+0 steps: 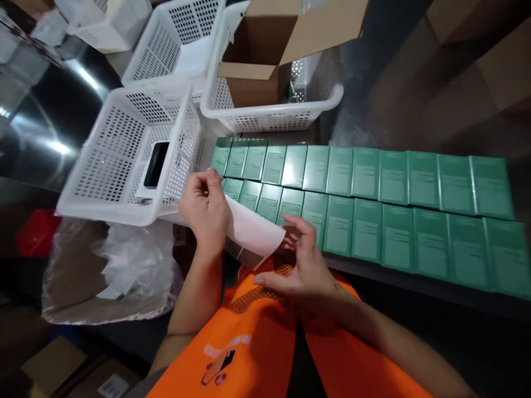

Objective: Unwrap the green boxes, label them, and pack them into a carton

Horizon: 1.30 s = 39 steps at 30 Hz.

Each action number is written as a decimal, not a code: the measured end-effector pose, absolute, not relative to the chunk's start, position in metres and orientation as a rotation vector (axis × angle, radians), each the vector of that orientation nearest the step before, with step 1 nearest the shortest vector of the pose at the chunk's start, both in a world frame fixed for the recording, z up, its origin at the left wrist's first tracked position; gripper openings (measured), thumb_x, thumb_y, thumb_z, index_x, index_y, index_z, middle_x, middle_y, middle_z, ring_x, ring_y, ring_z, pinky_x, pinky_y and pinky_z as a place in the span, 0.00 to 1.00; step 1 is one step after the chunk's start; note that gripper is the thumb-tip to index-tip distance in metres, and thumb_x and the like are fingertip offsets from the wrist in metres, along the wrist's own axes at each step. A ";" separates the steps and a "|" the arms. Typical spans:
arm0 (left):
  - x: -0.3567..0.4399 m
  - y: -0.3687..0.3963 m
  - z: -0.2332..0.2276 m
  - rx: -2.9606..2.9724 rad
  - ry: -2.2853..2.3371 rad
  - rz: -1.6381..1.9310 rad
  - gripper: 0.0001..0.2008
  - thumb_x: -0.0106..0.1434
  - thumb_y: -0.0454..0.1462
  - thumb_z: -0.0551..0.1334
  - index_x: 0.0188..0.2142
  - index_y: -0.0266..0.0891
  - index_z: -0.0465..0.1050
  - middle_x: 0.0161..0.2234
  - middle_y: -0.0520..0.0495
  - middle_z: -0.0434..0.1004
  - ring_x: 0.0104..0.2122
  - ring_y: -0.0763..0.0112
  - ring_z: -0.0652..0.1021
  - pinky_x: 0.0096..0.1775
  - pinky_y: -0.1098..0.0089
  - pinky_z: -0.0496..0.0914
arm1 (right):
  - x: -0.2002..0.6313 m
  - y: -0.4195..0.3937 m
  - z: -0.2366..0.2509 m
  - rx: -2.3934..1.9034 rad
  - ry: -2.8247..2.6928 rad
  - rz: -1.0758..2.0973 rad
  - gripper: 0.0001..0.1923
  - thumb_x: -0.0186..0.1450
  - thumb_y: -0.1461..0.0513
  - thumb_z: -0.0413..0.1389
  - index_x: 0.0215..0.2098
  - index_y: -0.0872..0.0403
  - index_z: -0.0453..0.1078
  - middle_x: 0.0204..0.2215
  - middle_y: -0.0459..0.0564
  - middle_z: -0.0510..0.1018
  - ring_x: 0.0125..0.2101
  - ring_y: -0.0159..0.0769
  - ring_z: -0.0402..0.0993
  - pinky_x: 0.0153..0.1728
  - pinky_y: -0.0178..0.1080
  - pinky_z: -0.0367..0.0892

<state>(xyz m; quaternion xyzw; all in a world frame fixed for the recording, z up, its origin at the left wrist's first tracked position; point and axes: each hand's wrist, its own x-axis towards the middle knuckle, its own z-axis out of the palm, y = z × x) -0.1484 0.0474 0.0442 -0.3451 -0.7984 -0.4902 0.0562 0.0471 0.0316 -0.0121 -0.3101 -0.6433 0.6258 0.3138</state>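
My left hand is closed at the left end of a curled white sheet of paper, thumb and fingers pressed together. The sheet slants down to the right in front of my orange vest. At its right end is my right hand, with thumb and fingers spread apart; whether a fingertip touches the paper I cannot tell. Behind both hands, two long rows of green boxes stand side by side on the table. The lower row's left boxes are partly covered by the sheet and my left hand.
At left, a white perforated basket contains a black phone-like object. Behind are another white basket and one holding an open cardboard box. A lined bin with crumpled clear plastic sits lower left.
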 end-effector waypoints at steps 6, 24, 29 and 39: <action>-0.157 0.055 0.042 -0.991 -2.503 -1.354 0.11 0.68 0.42 0.60 0.46 0.38 0.68 0.38 0.47 0.74 0.36 0.67 0.75 0.39 0.67 0.67 | 0.026 0.019 -0.033 -0.684 -1.648 1.476 0.42 0.68 0.64 0.57 0.71 0.38 0.40 0.36 0.43 0.77 0.29 0.31 0.79 0.34 0.37 0.79; -0.186 -0.017 0.069 -2.166 -2.641 -1.982 0.28 0.51 0.42 0.76 0.52 0.45 0.75 0.47 0.41 0.82 0.50 0.54 0.80 0.52 0.58 0.74 | 0.052 0.065 0.016 -0.906 -1.630 1.219 0.08 0.64 0.62 0.64 0.41 0.45 0.82 0.34 0.48 0.71 0.36 0.35 0.71 0.31 0.36 0.71; -0.174 -0.007 0.060 -1.457 -2.894 -2.273 0.20 0.50 0.38 0.75 0.42 0.42 0.77 0.22 0.55 0.75 0.22 0.73 0.74 0.28 0.73 0.70 | 0.059 0.072 0.023 -0.987 -1.628 1.286 0.09 0.64 0.61 0.63 0.43 0.48 0.81 0.29 0.45 0.76 0.28 0.32 0.71 0.26 0.35 0.65; -0.171 0.022 0.050 -1.532 -2.899 -2.244 0.11 0.53 0.41 0.73 0.28 0.38 0.75 0.25 0.55 0.69 0.25 0.77 0.68 0.28 0.77 0.63 | 0.075 0.083 0.028 -1.031 -1.799 1.005 0.03 0.63 0.62 0.64 0.35 0.50 0.75 0.32 0.45 0.79 0.34 0.36 0.76 0.37 0.39 0.69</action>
